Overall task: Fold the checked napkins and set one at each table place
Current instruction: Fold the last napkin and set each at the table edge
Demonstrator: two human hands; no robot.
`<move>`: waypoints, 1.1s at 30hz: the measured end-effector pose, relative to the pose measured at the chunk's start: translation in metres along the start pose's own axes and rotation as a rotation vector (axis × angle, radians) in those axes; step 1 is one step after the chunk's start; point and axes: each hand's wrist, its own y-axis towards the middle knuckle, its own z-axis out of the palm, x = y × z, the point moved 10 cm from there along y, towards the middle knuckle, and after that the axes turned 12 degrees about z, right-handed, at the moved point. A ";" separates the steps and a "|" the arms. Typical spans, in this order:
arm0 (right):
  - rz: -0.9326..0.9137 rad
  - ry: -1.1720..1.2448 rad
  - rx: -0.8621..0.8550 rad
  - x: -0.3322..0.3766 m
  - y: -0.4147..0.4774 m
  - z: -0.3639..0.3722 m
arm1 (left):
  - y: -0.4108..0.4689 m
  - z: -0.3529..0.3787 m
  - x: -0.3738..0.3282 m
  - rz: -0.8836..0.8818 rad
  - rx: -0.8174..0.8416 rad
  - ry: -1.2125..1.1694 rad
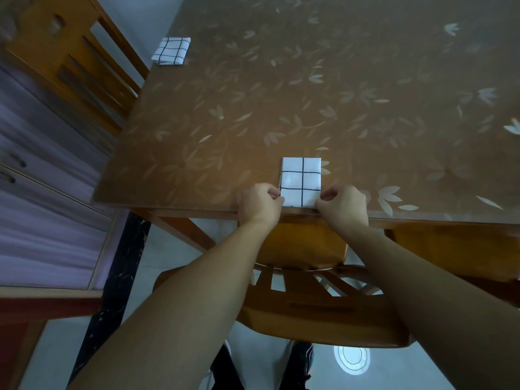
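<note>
A folded white napkin with black checks (301,181) lies flat at the near edge of the brown table (309,94), in front of a wooden chair. My left hand (260,205) pinches its near left corner. My right hand (342,205) pinches its near right corner. Both hands rest at the table edge. A second folded checked napkin (171,51) lies at the far left edge of the table, in front of another chair.
A wooden chair (318,282) stands tucked under the near edge between my arms. Another wooden chair (64,52) stands at the table's left side. A cabinet with purple panels (42,192) fills the left. The tablecloth has a pale leaf pattern.
</note>
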 end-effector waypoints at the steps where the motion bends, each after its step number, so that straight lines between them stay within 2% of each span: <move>1: -0.003 0.003 0.001 0.000 0.000 0.000 | 0.000 -0.001 0.000 -0.001 -0.001 0.000; 23: -0.025 0.022 0.026 0.001 0.004 -0.002 | 0.001 -0.013 -0.009 0.009 -0.035 0.020; 28: -0.041 0.005 -0.085 0.017 0.005 -0.060 | 0.000 -0.048 -0.065 0.169 -0.004 0.112; 31: -0.095 -0.108 -0.104 0.029 -0.012 -0.094 | -0.018 -0.057 -0.110 0.393 0.138 0.402; 33: -0.138 -0.199 -0.120 0.037 -0.028 -0.115 | -0.032 -0.063 -0.128 0.455 0.221 0.527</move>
